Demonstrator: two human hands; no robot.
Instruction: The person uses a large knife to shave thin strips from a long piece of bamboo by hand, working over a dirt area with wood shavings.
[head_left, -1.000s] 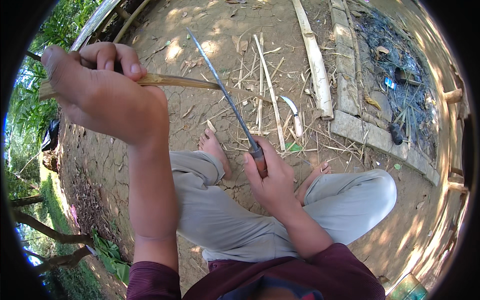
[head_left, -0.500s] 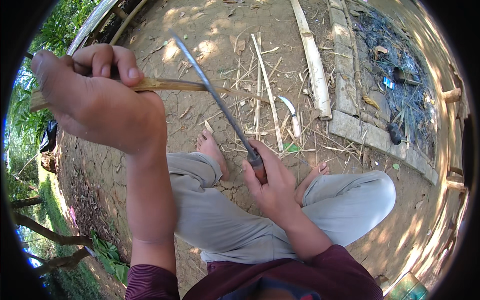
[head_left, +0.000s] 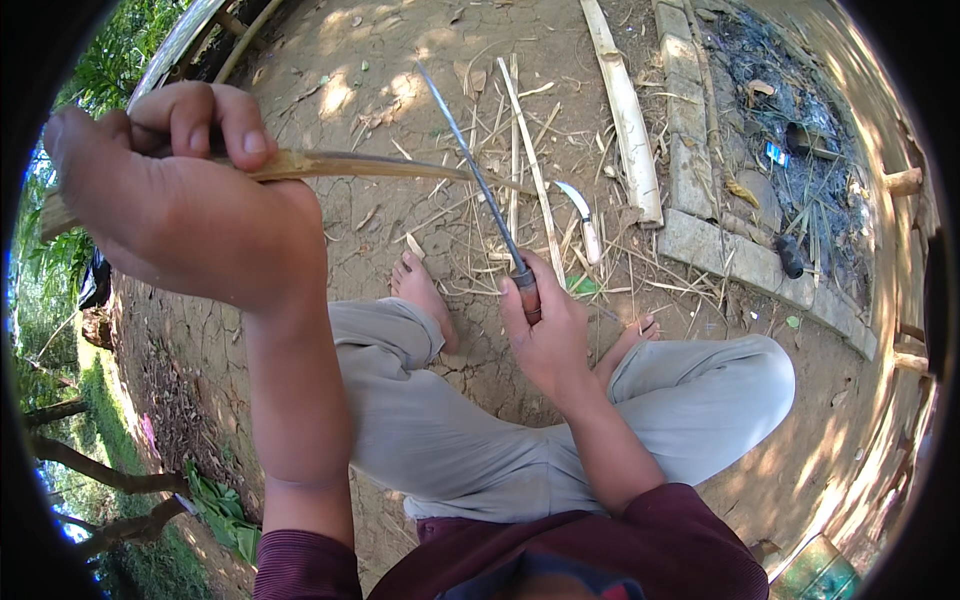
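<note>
Raised at the upper left, my left hand (head_left: 190, 200) is closed around a bamboo strip (head_left: 340, 166). The strip reaches rightward, narrowing toward its far end. A long knife (head_left: 466, 150) with a thin dark blade and brown handle is in the closed fingers of my right hand (head_left: 550, 330), near the middle. Its blade points up and slightly left, crossing the strip near the strip's thin end; whether the two touch I cannot tell. Beyond my right hand, a small curved knife (head_left: 580, 222) with a pale handle lies on the ground beside a long split bamboo piece (head_left: 533, 160).
A thick bamboo length (head_left: 625, 120) lies farther right, alongside a brick border (head_left: 690, 160) around an ashy patch (head_left: 775, 110). Shavings and thin strips litter the cracked dirt ground (head_left: 380, 250) ahead of my feet. Green leaves (head_left: 222, 515) lie at the lower left.
The knife in my right hand has swung to the right and more upright, its blade crossing nearer the strip's thin end. My left hand and the bamboo strip have shifted slightly left.
</note>
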